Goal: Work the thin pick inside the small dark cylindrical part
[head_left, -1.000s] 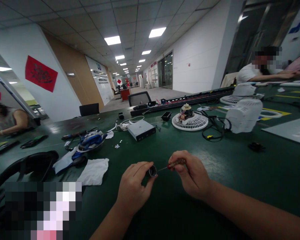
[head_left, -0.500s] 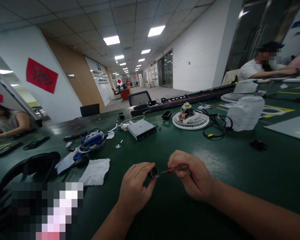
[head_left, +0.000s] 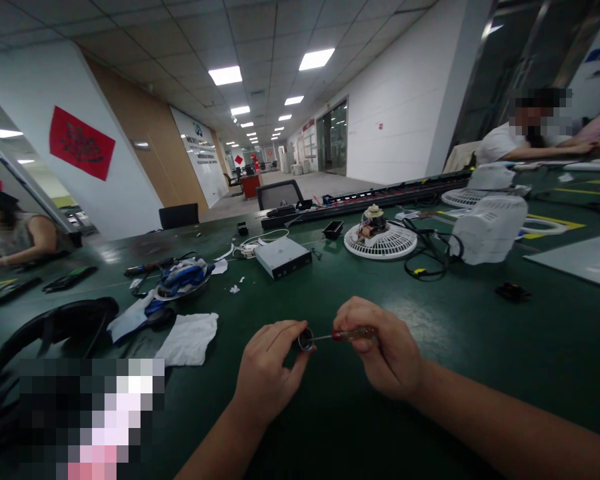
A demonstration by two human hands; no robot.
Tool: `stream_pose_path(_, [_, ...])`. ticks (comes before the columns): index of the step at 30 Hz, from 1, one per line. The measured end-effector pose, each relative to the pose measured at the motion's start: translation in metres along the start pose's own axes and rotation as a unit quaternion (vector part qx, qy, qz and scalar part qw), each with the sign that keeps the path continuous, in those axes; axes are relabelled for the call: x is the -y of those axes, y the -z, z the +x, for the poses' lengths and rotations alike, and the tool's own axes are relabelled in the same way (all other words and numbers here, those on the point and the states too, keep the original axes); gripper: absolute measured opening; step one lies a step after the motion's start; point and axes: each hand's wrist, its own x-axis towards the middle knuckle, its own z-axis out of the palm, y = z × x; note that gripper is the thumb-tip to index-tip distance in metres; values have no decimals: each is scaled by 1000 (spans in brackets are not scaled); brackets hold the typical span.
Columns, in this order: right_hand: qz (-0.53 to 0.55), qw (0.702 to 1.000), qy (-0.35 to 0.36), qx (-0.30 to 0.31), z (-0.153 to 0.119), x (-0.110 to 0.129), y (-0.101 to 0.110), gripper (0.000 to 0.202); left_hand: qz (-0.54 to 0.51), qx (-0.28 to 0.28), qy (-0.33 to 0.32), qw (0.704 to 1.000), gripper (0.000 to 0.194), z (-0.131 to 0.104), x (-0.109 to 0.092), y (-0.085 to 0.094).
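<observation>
Now the screwdriver [head_left: 355, 333] points more levelly toward the round part [head_left: 306, 340].

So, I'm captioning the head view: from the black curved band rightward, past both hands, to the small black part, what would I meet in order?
Black curved band → white sheet → left hand → small round part → screwdriver, judged by its shaft → right hand → small black part.

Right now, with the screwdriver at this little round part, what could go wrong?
The screwdriver could slip and jab the left hand, whose fingers grip the round part's rim. That part might also pop free, since both hands work above the table without support.
</observation>
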Motion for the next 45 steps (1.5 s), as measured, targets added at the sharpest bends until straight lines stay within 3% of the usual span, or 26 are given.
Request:
stream_pose_path(7, [-56,997,-57,11,0,-2,1,17,12,-4,20,1000,28,-1,1,-3])
stream_pose_path(13, [15,1000,-9,1,-2,0,-2,21,8,7,19,1000,29,-3,-1,-4])
stream_pose_path(21, [-57,997,-43,4,1,-2,1,13,14,-1,21,1000,28,-2,-2,-2])
stream_pose_path(29, [23,1000,-15,0,-4,-3,-2,15,22,-4,31,999,30,-2,-1,-1])
stream_pose_path(32, [6,1000,-11,3,-3,-4,-3,12,21,-7,38,999,30,-2,-1,-3])
stream_pose_path(36, [-47,997,-57,7,-3,-5,-2,10,29,-14,39,999,29,-2,0,-3])
stream_pose_path(42, [20,999,-38,25,-5,-6,-3,11,18,-12,42,999,29,-3,0,-3])
stream_pose_path(45, [-4,999,-41,11,-4,-7,-2,10,16,-13,47,999,30,-3,0,-3])
